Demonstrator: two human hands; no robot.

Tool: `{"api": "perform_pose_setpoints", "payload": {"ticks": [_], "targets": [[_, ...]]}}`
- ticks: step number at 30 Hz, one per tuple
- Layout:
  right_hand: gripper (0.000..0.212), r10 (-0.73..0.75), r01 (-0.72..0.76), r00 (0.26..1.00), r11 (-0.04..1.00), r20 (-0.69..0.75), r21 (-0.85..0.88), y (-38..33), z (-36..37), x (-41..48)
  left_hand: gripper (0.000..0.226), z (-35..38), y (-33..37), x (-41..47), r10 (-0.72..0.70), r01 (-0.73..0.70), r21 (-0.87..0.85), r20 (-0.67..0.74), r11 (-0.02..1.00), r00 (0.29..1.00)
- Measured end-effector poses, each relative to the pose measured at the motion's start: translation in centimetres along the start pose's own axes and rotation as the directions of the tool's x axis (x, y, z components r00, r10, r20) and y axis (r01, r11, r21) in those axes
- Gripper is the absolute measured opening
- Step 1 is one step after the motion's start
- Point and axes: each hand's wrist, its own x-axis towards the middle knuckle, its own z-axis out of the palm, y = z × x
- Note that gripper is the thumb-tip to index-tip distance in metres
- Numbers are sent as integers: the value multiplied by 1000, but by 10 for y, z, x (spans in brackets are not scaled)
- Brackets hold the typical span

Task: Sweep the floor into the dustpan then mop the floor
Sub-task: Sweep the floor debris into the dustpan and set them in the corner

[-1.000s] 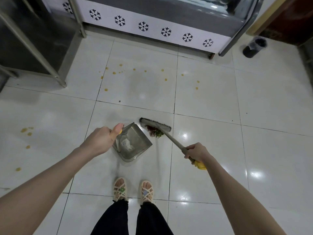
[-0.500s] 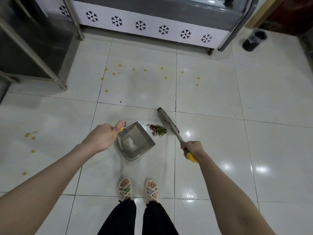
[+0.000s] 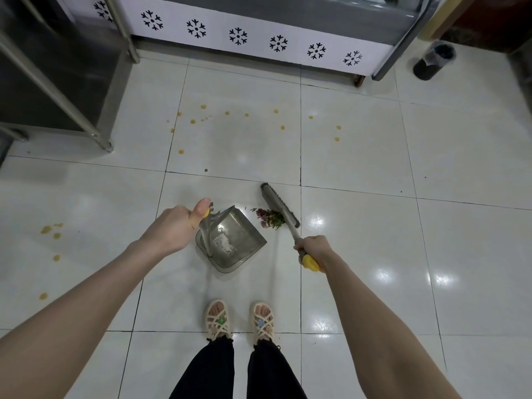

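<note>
Looking down from head height, a person stands on a glossy white tiled floor (image 3: 374,156) with dark grout lines, sandalled feet (image 3: 218,319) at the bottom centre.

The left hand (image 3: 172,228) is clenched round the upright handle of a grey dustpan (image 3: 239,240), with the thumb laid along the handle's yellow tip. The pan sits on the floor at 12 o'clock, just ahead of the feet, and its open lip faces 1 o'clock.

The right hand (image 3: 315,249) grasps the handle of a grey broom (image 3: 279,204) just above its yellow end cap. The broom head rests on the floor at 1 o'clock. It touches the far side of a small pile of green and reddish scraps (image 3: 270,218), which lies between the bristles and the pan's lip, just beside that lip.

Yellow spots (image 3: 193,121) dot the tiles further out, from 11 to 1 o'clock. More spots (image 3: 46,229) lie at 9 o'clock.

At 12 o'clock the floor ends at the white base of a display case (image 3: 239,36) printed with black snowflakes. A steel rack (image 3: 57,82) bounds it at 10 o'clock, one leg standing on the tile. A black-lined bin (image 3: 433,61) stands at 2 o'clock, near the case's corner. Wide open tile runs from 2 to 4 o'clock, well apart from any furniture.
</note>
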Motion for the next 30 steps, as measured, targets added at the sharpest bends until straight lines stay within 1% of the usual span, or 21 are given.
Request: {"api": "perform_pose_setpoints", "payload": {"ticks": [5,8,11,13,15,18,22,27,30], "targets": [[7,3,-1,995,1000,95,-24,1,42,-26,80,0,-10,-5,14,-15,30,26,999,1000],[3,19,-20,990,1000,137,7,0,44,-47,81,1,-11,-10,32,-34,44,42,998,999],[7,39,-44,992,998,117,36,0,36,-62,80,-3,-16,-17,44,-46,47,45,998,998],[5,43,-49,994,997,97,59,-1,35,-72,79,-4,-23,-23,49,-51,39,43,998,998],[3,34,-39,996,997,78,67,-4,36,-78,78,-5,-30,-30,52,-54,35,37,998,998],[8,-1,-3,999,998,53,65,-10,31,-80,79,-5,-40,-38,50,-50,20,36,999,998],[7,-29,28,999,996,17,80,-12,21,-73,79,-7,-50,-44,24,-24,24,10,999,1000],[17,-56,56,998,996,9,70,-13,30,-50,77,-4,-54,-48,17,-17,35,-17,999,1000],[14,-55,55,998,998,0,44,-13,41,-37,80,0,-57,-47,22,-21,55,-20,998,1000]]}}
